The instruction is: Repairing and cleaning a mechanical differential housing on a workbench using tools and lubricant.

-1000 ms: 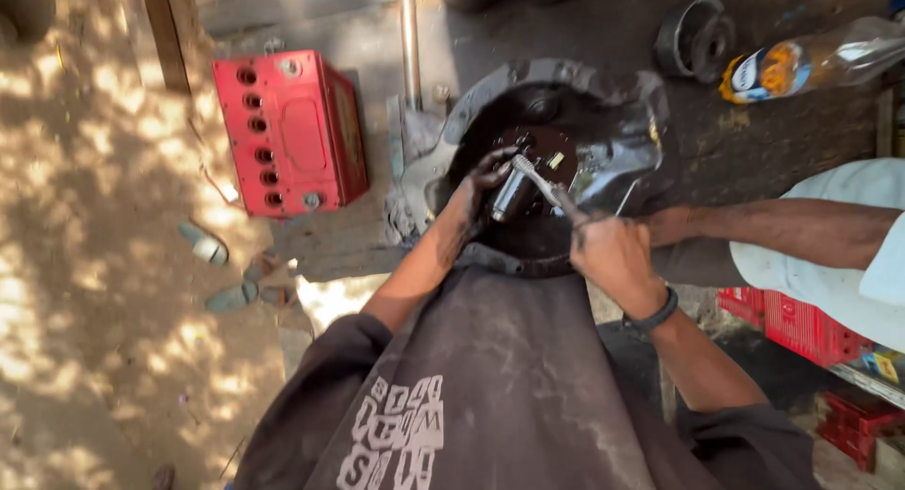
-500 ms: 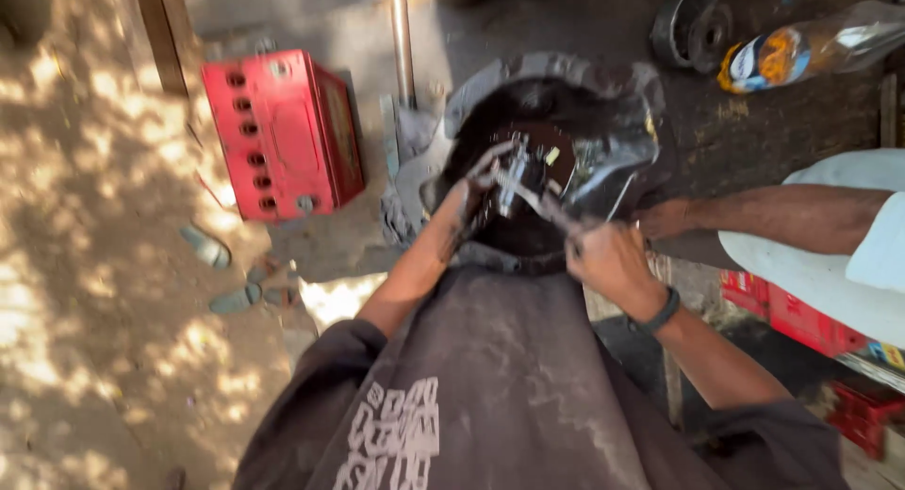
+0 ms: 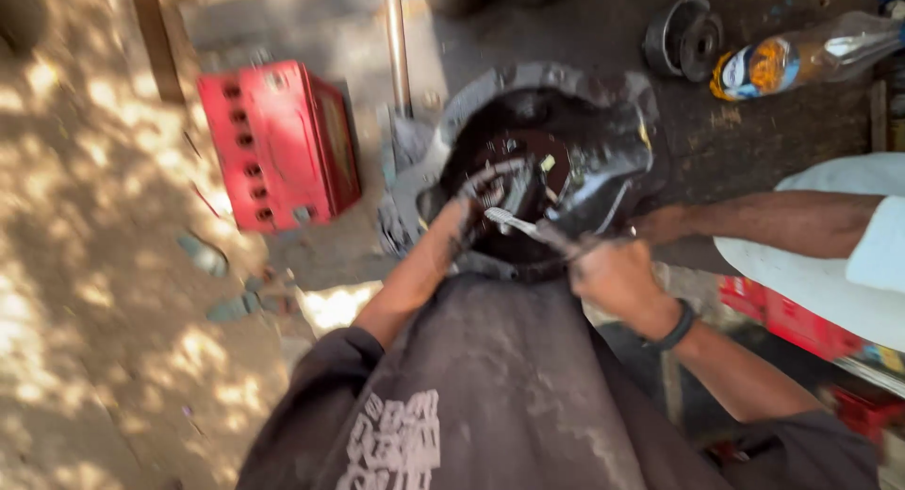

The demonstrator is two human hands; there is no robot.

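Head view, left to right: the red crate [image 3: 281,143] on the far left ground shows only empty sockets, and my greasy left hand [image 3: 464,228] is inside the black round housing [image 3: 545,174], its fingers too blurred to tell whether they grip anything. My right hand [image 3: 617,278] is clamped on a metal tool [image 3: 528,228]; I reckon greasy fingers could let it slip toward a co-worker's arm [image 3: 754,221] close on the right.

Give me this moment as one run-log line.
left hand: reaching into the dark housing | right hand: grip shut on metal tool | co-worker's arm: at housing's right edge | red battery: on ground, left
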